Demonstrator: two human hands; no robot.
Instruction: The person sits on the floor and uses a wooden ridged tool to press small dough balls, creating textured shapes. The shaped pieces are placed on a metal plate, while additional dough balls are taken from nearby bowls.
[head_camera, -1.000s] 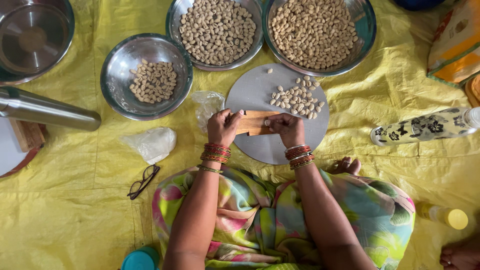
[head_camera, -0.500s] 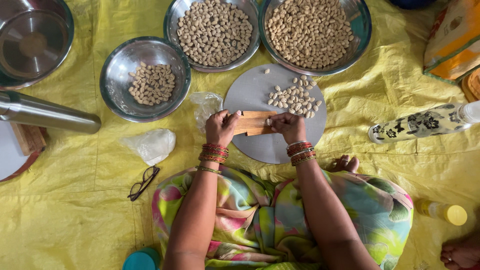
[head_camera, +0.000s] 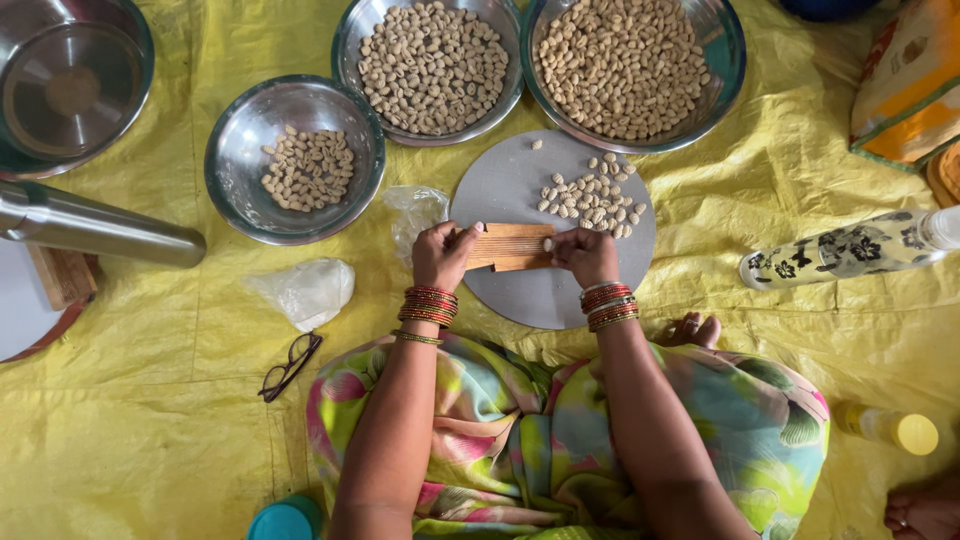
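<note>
Person seated on a yellow sheet (head_camera: 140, 440). Left hand (head_camera: 442, 255) gripped the left end of a ridged wooden board (head_camera: 512, 246), steadying it on a round grey plate (head_camera: 530, 300). Right hand (head_camera: 585, 255), fingers closed, pinched a small dough piece (head_camera: 548, 244) at the board's right end, approx. 3 o'clock. Step in hand, as judged: pressing the piece onto the ridges; next move calls for a firm, short roll w/ the board kept still. Shaped pieces (head_camera: 592, 198) lay at 1 o'clock on the plate. Beyond, three steel bowls (head_camera: 295, 160) held more.
</note>
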